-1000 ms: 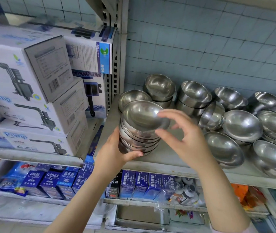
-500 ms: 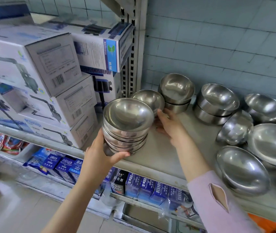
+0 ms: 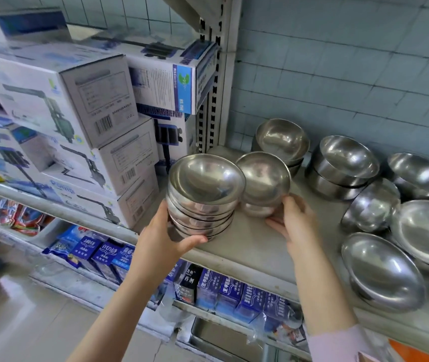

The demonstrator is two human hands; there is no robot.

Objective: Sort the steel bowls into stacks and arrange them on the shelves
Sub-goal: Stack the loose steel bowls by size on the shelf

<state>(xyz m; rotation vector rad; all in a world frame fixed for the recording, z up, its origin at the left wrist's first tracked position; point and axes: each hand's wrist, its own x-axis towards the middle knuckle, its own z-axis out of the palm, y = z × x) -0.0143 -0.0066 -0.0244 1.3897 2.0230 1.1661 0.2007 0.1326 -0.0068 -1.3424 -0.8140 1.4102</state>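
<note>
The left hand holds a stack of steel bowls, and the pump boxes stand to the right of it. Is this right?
Not quite. In the head view the pump boxes stand to the left of the stack of steel bowls, not the right. The left hand does hold that stack; the right hand grips a neighbouring bowl.

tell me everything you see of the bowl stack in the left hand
The bowl stack is several shiny steel bowls nested mouth-up, tipped toward the camera, the top one empty. The left hand grips its base, thumb curled under the front. It is over the front edge of the shelf; whether it rests there is unclear. A neighbouring bowl, held by the right hand, stands close on its right.
</note>
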